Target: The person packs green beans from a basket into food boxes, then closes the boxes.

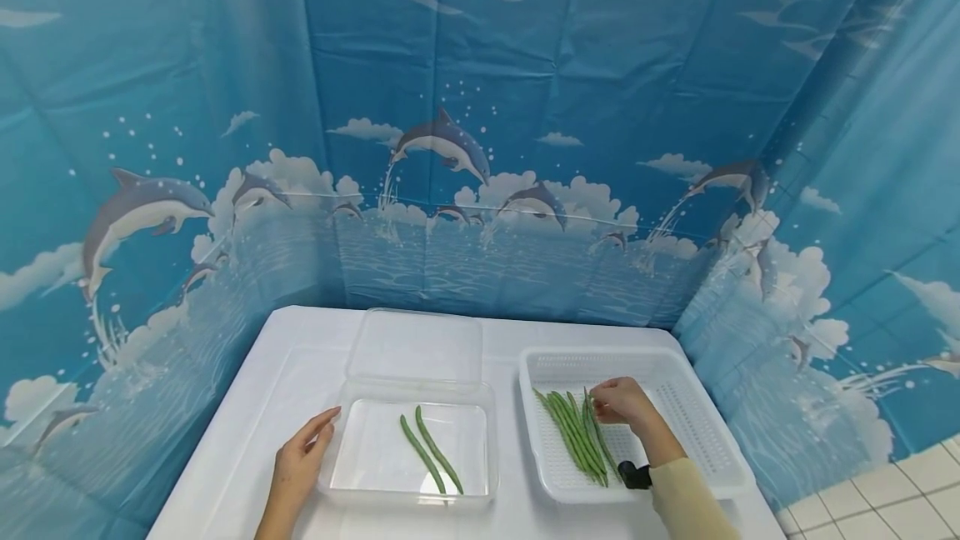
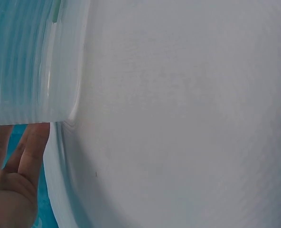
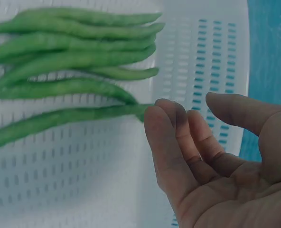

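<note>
In the head view my left hand [image 1: 300, 458] is at the left side of a clear plastic container [image 1: 491, 448], its fingers extended. The left wrist view has those fingers [image 2: 34, 149] by the container wall; whether they touch it I cannot tell. Two green beans [image 1: 431, 450] lie inside the container. Over a white perforated basket [image 1: 530, 440], my right hand [image 1: 624, 403] reaches to a bunch of green beans [image 1: 573, 432]. Up close, its fingertips meet the tip of the nearest green bean [image 3: 69, 116], while the thumb stands apart from them.
A clear lid-like piece [image 1: 417, 348] lies behind the container on the white-covered table [image 1: 262, 407]. Blue dolphin-print curtains [image 1: 480, 265] close off the back and both sides. A black device [image 1: 634, 475] sits at my right wrist.
</note>
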`<state>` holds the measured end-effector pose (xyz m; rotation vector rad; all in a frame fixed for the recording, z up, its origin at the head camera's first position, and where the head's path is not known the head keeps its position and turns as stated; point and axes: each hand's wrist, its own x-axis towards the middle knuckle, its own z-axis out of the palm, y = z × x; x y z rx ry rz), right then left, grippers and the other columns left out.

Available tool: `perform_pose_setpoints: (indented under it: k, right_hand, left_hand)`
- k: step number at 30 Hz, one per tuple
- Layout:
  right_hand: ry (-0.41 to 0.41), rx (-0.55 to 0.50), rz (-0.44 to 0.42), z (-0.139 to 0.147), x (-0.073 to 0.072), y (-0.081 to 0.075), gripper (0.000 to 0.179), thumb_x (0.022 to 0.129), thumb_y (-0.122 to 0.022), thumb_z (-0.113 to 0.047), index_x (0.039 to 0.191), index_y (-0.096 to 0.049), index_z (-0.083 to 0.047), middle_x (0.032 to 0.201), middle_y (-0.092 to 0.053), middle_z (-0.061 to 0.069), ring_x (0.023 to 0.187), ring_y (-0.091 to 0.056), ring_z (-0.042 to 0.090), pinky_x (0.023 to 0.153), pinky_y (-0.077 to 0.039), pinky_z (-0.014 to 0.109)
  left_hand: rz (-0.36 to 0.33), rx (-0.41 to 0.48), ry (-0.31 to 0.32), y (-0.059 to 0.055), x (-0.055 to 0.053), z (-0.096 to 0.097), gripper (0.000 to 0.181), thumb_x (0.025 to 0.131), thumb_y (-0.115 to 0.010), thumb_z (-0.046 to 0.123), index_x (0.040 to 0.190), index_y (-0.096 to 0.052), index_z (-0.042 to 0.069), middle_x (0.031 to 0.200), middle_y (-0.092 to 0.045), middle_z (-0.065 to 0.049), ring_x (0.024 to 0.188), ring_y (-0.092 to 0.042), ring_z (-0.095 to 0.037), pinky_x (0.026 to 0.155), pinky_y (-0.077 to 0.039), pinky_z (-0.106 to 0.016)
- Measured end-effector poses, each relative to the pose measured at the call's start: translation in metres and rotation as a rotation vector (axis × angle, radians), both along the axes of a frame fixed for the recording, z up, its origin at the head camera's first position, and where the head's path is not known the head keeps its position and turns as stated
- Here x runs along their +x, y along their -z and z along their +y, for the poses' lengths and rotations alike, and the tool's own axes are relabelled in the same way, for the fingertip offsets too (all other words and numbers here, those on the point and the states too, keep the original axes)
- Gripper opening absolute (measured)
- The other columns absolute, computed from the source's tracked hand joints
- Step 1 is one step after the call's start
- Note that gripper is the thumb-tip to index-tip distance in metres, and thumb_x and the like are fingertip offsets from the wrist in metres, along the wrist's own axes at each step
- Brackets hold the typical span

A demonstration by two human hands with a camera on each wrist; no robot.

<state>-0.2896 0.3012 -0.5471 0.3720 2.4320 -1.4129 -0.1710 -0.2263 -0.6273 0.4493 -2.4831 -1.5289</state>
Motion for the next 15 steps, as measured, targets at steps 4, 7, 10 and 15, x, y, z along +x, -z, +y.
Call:
perform_pose_setpoints:
  k: [4, 7, 10, 15]
  right_hand:
    - [0.004, 0.001, -0.036, 0.010, -0.006, 0.010, 0.040, 0.101, -0.063, -0.008, 0.128, -0.058, 0.021, 0.087, -0.071, 0.016, 0.070, -0.072, 0.016, 0.069, -0.068, 0.033]
    - [0.000, 0.015, -0.060, 0.016, -0.009, 0.018, 0.041, 0.099, -0.065, -0.006, 0.127, -0.056, 0.023, 0.088, -0.070, 0.018, 0.070, -0.072, 0.017, 0.069, -0.068, 0.034]
    - [0.029, 0.068, -0.088, 0.019, -0.013, 0.029, 0.037, 0.097, -0.067, -0.006, 0.121, -0.060, 0.021, 0.088, -0.070, 0.018, 0.071, -0.073, 0.018, 0.069, -0.068, 0.034]
    - [0.048, 0.165, -0.121, 0.019, -0.017, 0.044, 0.025, 0.095, -0.069, -0.006, 0.106, -0.067, 0.016, 0.084, -0.073, 0.020, 0.069, -0.073, 0.021, 0.066, -0.067, 0.035]
  left_hand:
    - [-0.006, 0.009, -0.006, 0.000, 0.000, -0.001, 0.037, 0.111, -0.058, 0.029, 0.143, -0.066, 0.012, 0.154, -0.060, -0.015, 0.149, -0.050, -0.042, 0.117, -0.048, -0.060]
    - [-0.004, 0.015, -0.007, 0.001, 0.000, -0.001, 0.036, 0.111, -0.059, 0.027, 0.143, -0.067, 0.012, 0.154, -0.060, -0.016, 0.149, -0.050, -0.042, 0.116, -0.049, -0.060]
    - [0.002, 0.009, -0.009, 0.001, 0.000, -0.001, 0.035, 0.111, -0.059, 0.026, 0.142, -0.067, 0.013, 0.153, -0.061, -0.015, 0.149, -0.051, -0.043, 0.116, -0.049, -0.061]
    - [0.012, 0.007, -0.008, -0.001, 0.000, -0.001, 0.034, 0.111, -0.059, 0.025, 0.142, -0.068, 0.013, 0.152, -0.062, -0.015, 0.148, -0.051, -0.043, 0.116, -0.049, -0.061]
